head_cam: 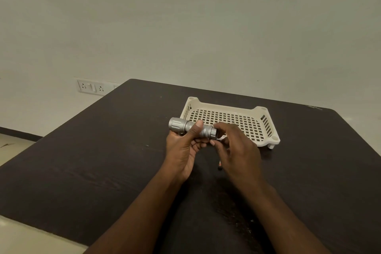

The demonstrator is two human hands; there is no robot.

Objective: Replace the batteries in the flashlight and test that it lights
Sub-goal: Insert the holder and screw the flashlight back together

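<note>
A silver metal flashlight [182, 126] lies level in the air above the dark table [103, 150], its wide head pointing left. My left hand [183, 150] grips its barrel from below, thumb over the top. My right hand [237, 150] is at the tail end, with the thumb and fingertips touching the tail cap [212, 133]. A small dark object with a red and white tip [220, 165] lies on the table under my right hand, mostly hidden; it could be a battery.
A cream perforated plastic tray [266, 128] stands on short legs just behind my hands, and I see nothing lying in it. A wall socket panel [92, 87] is on the wall at the left. The table's left edge drops to the floor.
</note>
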